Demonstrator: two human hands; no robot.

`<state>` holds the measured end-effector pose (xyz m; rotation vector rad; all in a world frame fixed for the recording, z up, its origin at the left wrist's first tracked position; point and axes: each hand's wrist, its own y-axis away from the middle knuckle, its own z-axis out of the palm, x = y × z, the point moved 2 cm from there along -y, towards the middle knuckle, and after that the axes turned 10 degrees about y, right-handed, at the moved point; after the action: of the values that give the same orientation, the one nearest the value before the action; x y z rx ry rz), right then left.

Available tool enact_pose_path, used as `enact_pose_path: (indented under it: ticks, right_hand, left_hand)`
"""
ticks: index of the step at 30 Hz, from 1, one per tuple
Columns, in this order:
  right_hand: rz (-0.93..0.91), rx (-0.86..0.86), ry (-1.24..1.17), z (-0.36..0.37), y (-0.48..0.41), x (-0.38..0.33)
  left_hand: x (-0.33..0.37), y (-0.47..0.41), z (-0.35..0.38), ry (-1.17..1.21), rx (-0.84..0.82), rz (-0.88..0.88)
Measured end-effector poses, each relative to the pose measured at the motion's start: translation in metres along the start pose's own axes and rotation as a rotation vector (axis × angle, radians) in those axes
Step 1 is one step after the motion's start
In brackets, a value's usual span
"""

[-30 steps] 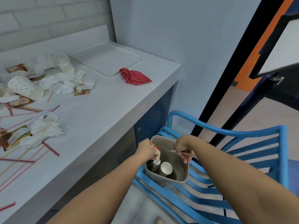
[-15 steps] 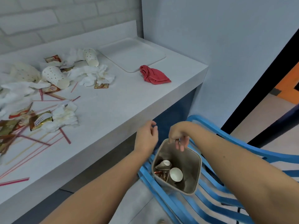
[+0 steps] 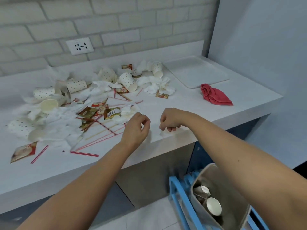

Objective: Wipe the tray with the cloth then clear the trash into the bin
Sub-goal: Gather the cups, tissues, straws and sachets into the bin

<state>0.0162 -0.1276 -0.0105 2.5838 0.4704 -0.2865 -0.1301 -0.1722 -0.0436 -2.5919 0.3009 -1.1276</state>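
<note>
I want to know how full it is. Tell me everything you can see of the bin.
The bin is grey-beige, with a rounded rectangular mouth, no lid and smooth walls, perhaps plastic. It stands on a blue slatted chair, lower right, below the counter edge. At least two white paper cups lie low inside, with bare wall above them, so it looks far from full. The right arm crosses in front and hides part of the rim.

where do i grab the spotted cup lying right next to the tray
Pinch the cup at its open rim, which points toward you, thumb inside, coming from the front. It lies on its side, so pressing the round wall from above may roll it.
</note>
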Motion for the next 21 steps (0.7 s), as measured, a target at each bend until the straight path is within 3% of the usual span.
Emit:
enact_pose_path:
  ticks: [10,16,21]
  right_hand:
    - [-0.265,0.189,-0.014,0.032,-0.051,-0.123]
    - [-0.173,0.33,0.023,0.046,-0.079,-0.151]
    - [-0.111,0.336,0.119,0.056,-0.101,-0.171]
  left_hand:
    - [-0.1,0.012,-0.114,-0.217,-0.067,-0.349]
    - [-0.12,0.016,-0.124,-0.323,-0.298,-0.423]
    - [-0.124,0.015,-0.122,-0.345,-0.304,-0.364]
